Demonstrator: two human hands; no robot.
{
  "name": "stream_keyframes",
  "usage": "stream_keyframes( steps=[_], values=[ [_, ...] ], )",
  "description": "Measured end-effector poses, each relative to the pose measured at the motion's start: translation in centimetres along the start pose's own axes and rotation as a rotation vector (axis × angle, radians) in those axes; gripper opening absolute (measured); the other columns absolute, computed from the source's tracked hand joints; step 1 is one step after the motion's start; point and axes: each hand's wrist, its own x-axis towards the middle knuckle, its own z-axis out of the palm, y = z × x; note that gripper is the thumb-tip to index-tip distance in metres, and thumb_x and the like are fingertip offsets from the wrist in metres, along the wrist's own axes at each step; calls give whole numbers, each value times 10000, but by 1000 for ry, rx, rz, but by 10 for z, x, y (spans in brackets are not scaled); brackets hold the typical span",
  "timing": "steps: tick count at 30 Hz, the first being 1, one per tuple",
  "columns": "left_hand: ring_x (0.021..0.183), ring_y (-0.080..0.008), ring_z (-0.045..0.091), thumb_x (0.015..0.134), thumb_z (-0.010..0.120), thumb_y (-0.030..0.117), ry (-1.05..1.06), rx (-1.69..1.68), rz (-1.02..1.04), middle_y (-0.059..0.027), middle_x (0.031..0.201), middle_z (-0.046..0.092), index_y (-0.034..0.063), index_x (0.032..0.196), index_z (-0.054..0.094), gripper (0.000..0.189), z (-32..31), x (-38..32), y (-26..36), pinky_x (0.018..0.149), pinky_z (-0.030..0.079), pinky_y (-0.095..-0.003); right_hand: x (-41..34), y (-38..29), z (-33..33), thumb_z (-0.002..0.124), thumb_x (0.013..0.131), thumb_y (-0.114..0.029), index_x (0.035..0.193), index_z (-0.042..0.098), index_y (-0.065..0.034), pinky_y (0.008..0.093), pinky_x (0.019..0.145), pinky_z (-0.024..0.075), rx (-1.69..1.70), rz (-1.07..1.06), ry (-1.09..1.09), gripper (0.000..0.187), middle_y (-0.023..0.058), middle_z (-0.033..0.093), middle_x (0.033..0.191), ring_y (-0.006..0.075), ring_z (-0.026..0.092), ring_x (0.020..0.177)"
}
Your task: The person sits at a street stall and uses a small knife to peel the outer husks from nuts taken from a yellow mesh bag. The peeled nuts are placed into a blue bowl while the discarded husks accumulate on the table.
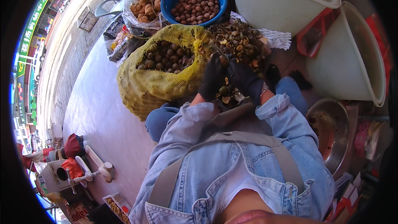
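Note:
My left hand (211, 77), in a black glove, is closed around a small reddish-brown nut (224, 61). My right hand (244, 76), gloved in black too, meets it from the other side with its fingers on the same nut; the fingertips are partly hidden. Just left of my hands stands a yellow mesh sack (155, 90) with its mouth rolled open, full of round brown husked fruits (169, 56). Beyond and beneath my hands spreads a heap of broken husks (245, 42). Behind the sack, a blue plastic basin (168, 4) holds many bare reddish-brown nuts (199, 7).
A clear plastic bag (129, 9) of brown pieces sits left of the basin. Two large whitish tubs (273, 3) stand at the right, above a metal basin (337, 130). A white machine (53, 177) stands lower left; tiled floor (99, 99) runs toward the street.

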Motion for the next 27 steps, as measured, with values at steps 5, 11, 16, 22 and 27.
stream_keyframes(
  steps=[5, 11, 16, 22, 27],
  values=[
    [1098, -414, 468, 809, 566, 116, 146, 107, -22, -234, 1135, 525, -23, 1209, 485, 431, 22, -7, 4, 898, 413, -426, 14, 20, 7, 512, 869, -222, 1042, 548, -14, 456, 605, 464, 48, 3, 100, 272, 212, 622, 794, 378, 600, 706],
    [958, -345, 570, 962, 344, 146, 224, 5, 120, -197, 1065, 572, -2, 1231, 455, 326, 18, 11, 11, 839, 454, -384, 18, 45, -1, 480, 918, -304, 861, 568, -39, 355, 498, 426, 330, 47, 271, 286, 132, 598, 634, 273, 570, 545],
    [887, -187, 555, 963, 430, 182, 99, -771, -280, -131, 1008, 578, 32, 1229, 464, 308, 13, 7, 29, 793, 460, -302, 8, -15, -48, 396, 965, -389, 926, 529, -116, 235, 455, 349, 768, 478, -88, 307, -4, 492, 568, 87, 454, 473],
    [816, -152, 562, 937, 505, 202, 138, -728, -194, -118, 943, 589, 54, 1202, 495, 304, 15, 7, 21, 723, 467, -297, 9, 20, -31, 430, 950, -251, 1035, 531, -60, 309, 598, 451, 135, -51, 35, 232, 102, 537, 746, 193, 565, 696],
    [769, -270, 625, 891, 547, 198, 170, -265, -75, -141, 816, 616, 68, 1118, 540, 262, 3, 9, 37, 686, 484, -352, 13, 28, -19, 447, 927, -200, 1028, 537, -32, 381, 628, 472, -251, -254, 236, 216, 175, 567, 824, 297, 582, 755]
  ],
)
